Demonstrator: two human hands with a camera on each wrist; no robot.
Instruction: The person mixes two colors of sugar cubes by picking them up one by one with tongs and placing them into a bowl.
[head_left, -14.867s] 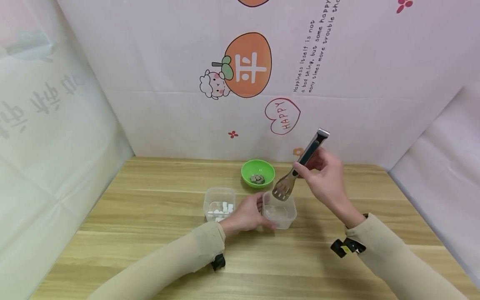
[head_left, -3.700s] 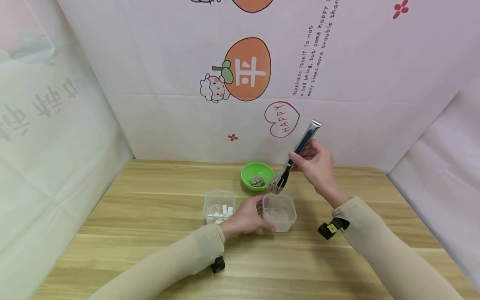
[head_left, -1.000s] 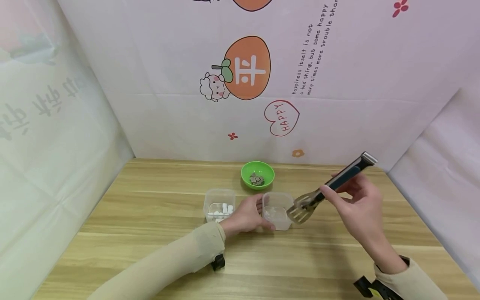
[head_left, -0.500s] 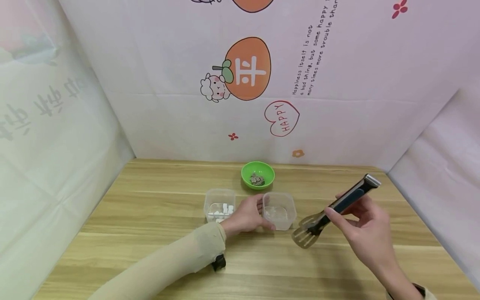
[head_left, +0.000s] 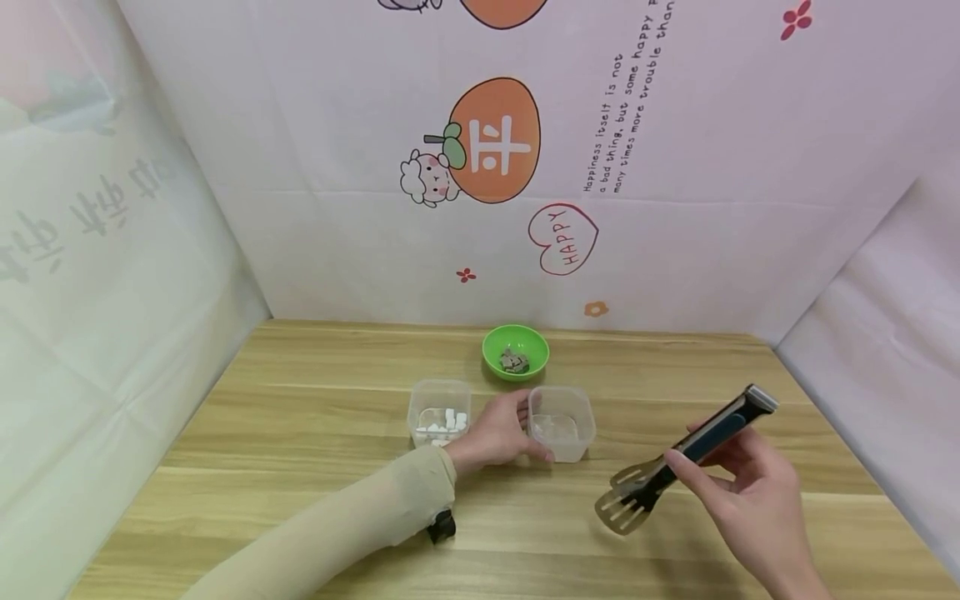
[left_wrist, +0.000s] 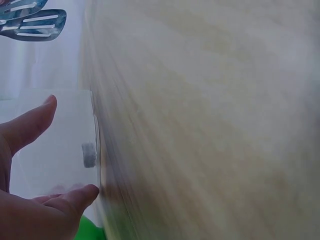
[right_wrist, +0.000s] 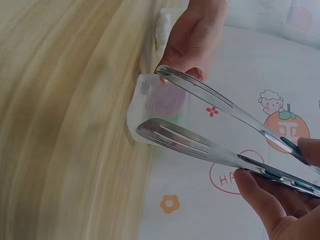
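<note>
My right hand (head_left: 757,500) holds metal tongs (head_left: 690,454) by the dark-lined handle, right of the containers and above the table. Their slotted heads stand apart with nothing between them, as the right wrist view shows. My left hand (head_left: 498,429) grips the left side of a clear plastic container (head_left: 573,446), thumb at its near side and fingers at its far side. A small greyish patch (left_wrist: 89,155) shows at this container's wall in the left wrist view; I cannot tell what it is.
Left of my left hand stands another clear container (head_left: 440,392) with several white pieces (head_left: 453,419), partly hidden by that hand. Behind the two is a green bowl (head_left: 532,342) with grey-brown pieces (head_left: 513,361). A printed cloth (head_left: 337,250) closes off the wooden table's (head_left: 300,400) back.
The tongs were close by the green bowl earlier, then beside the right container. Over the last second my right hand has drawn them right and nearer to me. My left hand stays in place.
</note>
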